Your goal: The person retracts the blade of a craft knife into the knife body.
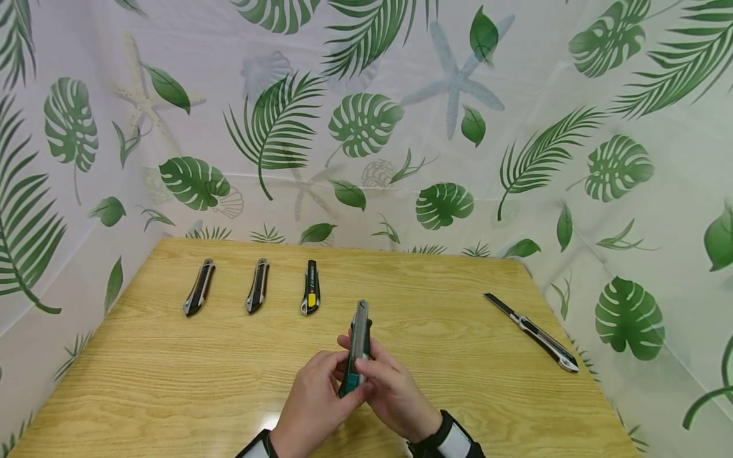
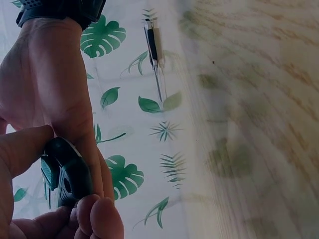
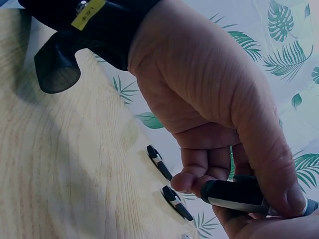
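Note:
A grey and dark utility knife [image 1: 359,340] with a teal slider is held upright between both hands above the front middle of the table, and no blade shows out of it. My left hand [image 1: 312,397] grips its lower end, thumb near the slider. From the other side my right hand [image 1: 403,397] holds the body, its thumb lying along the front. The left wrist view has the dark rounded butt of the knife [image 2: 75,174] between the fingers. In the right wrist view the knife [image 3: 237,194] passes under the right thumb.
On the wooden table [image 1: 424,299] lie two silver-black utility knives [image 1: 199,287] [image 1: 258,286] at the left and a black one [image 1: 311,289] with a yellow slider beside them. Far right, another utility knife [image 1: 541,337] has its dark blade out. Leaf-printed cloth [image 1: 366,210] surrounds the table.

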Demonstrator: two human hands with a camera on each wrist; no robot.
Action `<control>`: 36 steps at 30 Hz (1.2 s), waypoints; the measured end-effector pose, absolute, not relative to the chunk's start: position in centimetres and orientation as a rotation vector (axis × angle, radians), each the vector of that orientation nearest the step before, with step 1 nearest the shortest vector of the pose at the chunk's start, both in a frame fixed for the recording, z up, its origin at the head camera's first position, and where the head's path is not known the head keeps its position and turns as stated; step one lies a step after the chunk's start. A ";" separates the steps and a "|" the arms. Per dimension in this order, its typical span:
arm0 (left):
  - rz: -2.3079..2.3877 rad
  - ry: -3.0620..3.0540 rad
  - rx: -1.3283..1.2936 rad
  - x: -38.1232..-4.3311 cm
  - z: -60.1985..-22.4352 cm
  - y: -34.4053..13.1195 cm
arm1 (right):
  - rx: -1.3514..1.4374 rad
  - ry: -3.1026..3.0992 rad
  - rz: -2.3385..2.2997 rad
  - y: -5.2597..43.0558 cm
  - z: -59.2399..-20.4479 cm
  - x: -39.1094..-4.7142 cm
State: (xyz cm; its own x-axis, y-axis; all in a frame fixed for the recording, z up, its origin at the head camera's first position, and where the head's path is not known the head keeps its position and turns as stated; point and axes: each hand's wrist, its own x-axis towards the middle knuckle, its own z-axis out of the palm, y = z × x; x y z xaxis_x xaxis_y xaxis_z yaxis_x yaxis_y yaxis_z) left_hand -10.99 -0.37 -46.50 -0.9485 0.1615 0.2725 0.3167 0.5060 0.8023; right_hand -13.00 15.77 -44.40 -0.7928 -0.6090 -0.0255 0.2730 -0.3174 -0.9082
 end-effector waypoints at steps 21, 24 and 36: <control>-1.302 -2.631 -0.289 -15.2 -46.9 -1.2 | -0.271 2.199 -1.941 17.4 -47.0 -14.0; -1.289 -2.660 -0.314 -17.2 -47.1 -0.7 | -0.229 2.275 -1.936 17.8 -47.2 -14.1; -1.173 -2.870 -0.268 -25.8 -47.7 3.4 | -0.132 2.261 -1.967 18.5 -47.8 -14.4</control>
State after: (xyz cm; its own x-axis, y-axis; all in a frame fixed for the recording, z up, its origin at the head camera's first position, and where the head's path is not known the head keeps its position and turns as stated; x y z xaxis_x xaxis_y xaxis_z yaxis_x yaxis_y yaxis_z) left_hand -25.80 3.43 -47.68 -0.9847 0.1477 0.0926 0.1703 0.7011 0.6924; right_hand -14.40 18.49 -47.78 -0.9861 -0.1586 -0.0488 0.0263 0.1406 -0.9897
